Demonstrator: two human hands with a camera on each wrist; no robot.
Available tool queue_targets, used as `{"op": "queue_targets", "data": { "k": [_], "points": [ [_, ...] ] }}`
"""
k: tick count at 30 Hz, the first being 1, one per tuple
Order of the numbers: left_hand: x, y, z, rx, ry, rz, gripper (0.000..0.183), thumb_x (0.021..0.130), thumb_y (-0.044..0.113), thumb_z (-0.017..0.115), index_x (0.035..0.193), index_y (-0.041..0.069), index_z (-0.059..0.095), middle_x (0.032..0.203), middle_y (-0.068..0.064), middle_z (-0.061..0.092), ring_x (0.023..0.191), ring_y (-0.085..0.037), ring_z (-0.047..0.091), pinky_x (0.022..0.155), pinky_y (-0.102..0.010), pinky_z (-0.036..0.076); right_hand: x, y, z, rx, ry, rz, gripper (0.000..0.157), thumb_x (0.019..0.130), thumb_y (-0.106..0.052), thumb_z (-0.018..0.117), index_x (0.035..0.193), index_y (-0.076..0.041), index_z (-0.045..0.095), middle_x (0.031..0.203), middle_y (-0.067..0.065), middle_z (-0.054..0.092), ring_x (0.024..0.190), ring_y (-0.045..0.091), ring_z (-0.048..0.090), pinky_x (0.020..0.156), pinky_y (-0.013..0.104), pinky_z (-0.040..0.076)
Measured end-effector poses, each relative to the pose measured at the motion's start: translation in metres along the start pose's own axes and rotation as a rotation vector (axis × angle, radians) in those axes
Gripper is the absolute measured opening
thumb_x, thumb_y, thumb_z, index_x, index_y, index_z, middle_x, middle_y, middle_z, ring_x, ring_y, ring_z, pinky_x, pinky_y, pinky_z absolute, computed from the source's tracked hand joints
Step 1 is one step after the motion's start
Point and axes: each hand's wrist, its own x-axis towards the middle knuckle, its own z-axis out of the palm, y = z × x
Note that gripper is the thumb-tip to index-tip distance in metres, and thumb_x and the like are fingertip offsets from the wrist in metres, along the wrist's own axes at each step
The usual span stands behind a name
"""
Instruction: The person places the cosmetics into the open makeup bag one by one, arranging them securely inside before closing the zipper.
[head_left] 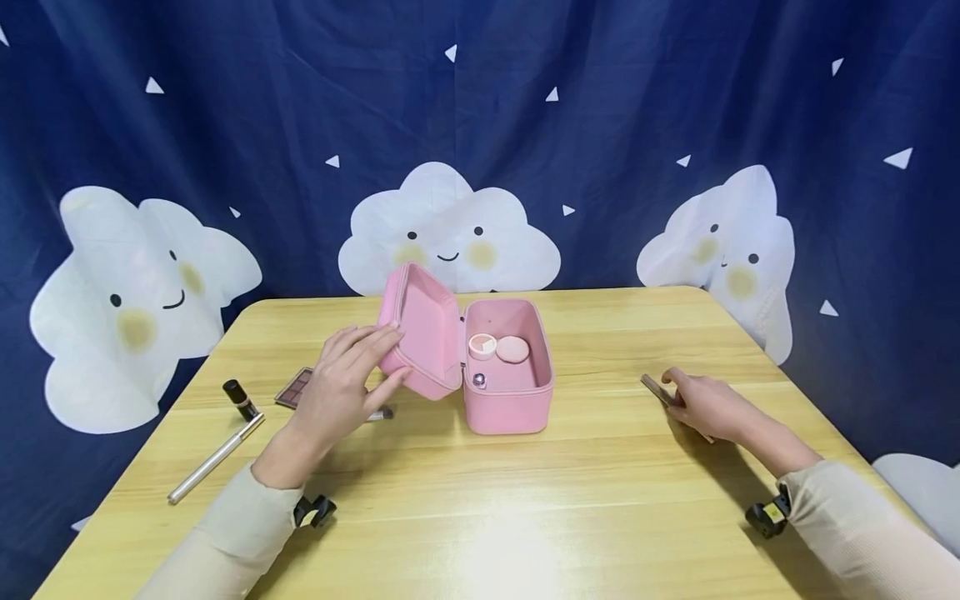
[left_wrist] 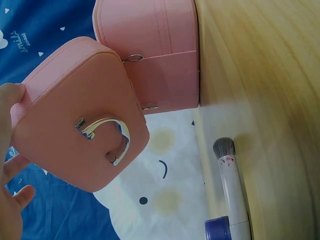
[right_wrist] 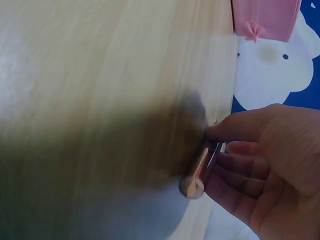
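Note:
A pink makeup case (head_left: 508,412) stands on the table with its lid (head_left: 431,325) swung out to the left. My left hand (head_left: 337,383) holds the lid's outer edge between fingers and thumb. In the left wrist view a curved metal handle (left_wrist: 125,137) shows on the lid's outside. My right hand (head_left: 708,406) pinches a slim rose-gold tube (right_wrist: 200,170) low over the table, right of the case; the fingers hide part of it. Inside the case lie a round two-toned compact (head_left: 482,346), a round pink puff (head_left: 513,350) and a small shiny round piece (head_left: 479,381).
Left of the case are a makeup brush (left_wrist: 232,190), partly hidden behind my left hand, and an eyeshadow palette (head_left: 292,390). Further left, a black lipstick-like tube (head_left: 240,398) stands beside a long silver pen-shaped tube (head_left: 213,461). A blue cloud-print curtain (head_left: 600,142) hangs behind the table.

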Motion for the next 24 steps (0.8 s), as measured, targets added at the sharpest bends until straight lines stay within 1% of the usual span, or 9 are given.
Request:
{"op": "queue_targets", "data": {
  "k": [2,6,11,15,18,21,24],
  "points": [
    [0.000,0.000,0.000,-0.002,0.001,0.000,0.050,0.099,0.043,0.055,0.123,0.000,0.065,0.119,-0.015,0.067,0.105,-0.037,0.061,0.101,-0.052,0.042,0.002,-0.001,-0.001,-0.018,0.004,-0.007,0.035,0.083,-0.003,0.071,0.112,0.006,0.055,0.076,-0.002,0.062,0.063,0.013,0.056,0.056,0.036,0.050],
    [0.001,0.000,0.000,-0.002,0.000,0.000,0.051,0.099,0.044,0.054,0.124,0.000,0.064,0.119,-0.015,0.067,0.105,-0.037,0.061,0.100,-0.052,0.042,0.006,-0.003,-0.004,-0.054,0.027,-0.032,0.027,0.082,-0.003,0.070,0.106,0.008,0.063,0.075,-0.001,0.061,0.065,0.015,0.057,0.058,0.038,0.051],
    [0.002,-0.002,0.000,-0.001,0.001,0.008,0.050,0.099,0.042,0.055,0.123,0.000,0.064,0.120,-0.016,0.066,0.105,-0.038,0.062,0.100,-0.053,0.043,0.012,-0.008,-0.012,-0.068,0.055,-0.064,0.021,0.081,-0.003,0.070,0.101,0.004,0.066,0.074,-0.002,0.060,0.065,0.014,0.056,0.057,0.038,0.050],
    [0.004,-0.002,0.000,-0.006,-0.004,0.003,0.050,0.099,0.042,0.055,0.123,0.000,0.064,0.120,-0.016,0.066,0.105,-0.038,0.061,0.100,-0.052,0.042,0.018,-0.013,-0.023,-0.069,0.096,-0.102,0.019,0.078,-0.002,0.074,0.095,-0.002,0.065,0.074,-0.004,0.059,0.064,0.013,0.056,0.056,0.037,0.050],
    [0.003,-0.002,0.000,-0.007,-0.020,-0.004,0.051,0.099,0.044,0.054,0.123,0.000,0.064,0.120,-0.016,0.066,0.106,-0.037,0.061,0.101,-0.052,0.042,0.024,-0.019,-0.030,-0.070,0.136,-0.154,0.021,0.076,-0.002,0.076,0.092,-0.006,0.063,0.075,-0.005,0.058,0.064,0.012,0.055,0.055,0.037,0.049],
    [0.001,-0.001,0.000,-0.003,-0.034,-0.008,0.052,0.099,0.045,0.053,0.124,0.000,0.064,0.120,-0.016,0.066,0.107,-0.036,0.061,0.102,-0.052,0.041,0.031,-0.028,-0.037,-0.075,0.173,-0.211,0.022,0.075,-0.001,0.076,0.090,-0.010,0.061,0.074,-0.005,0.055,0.063,0.012,0.052,0.054,0.035,0.047],
    [0.001,-0.002,0.000,0.006,-0.035,-0.006,0.052,0.099,0.045,0.053,0.124,0.001,0.064,0.120,-0.016,0.066,0.107,-0.037,0.061,0.102,-0.052,0.041,0.043,-0.040,-0.045,-0.099,0.214,-0.267,0.023,0.076,-0.001,0.074,0.090,-0.011,0.059,0.074,-0.005,0.052,0.062,0.011,0.050,0.053,0.034,0.045]
  ]
}}
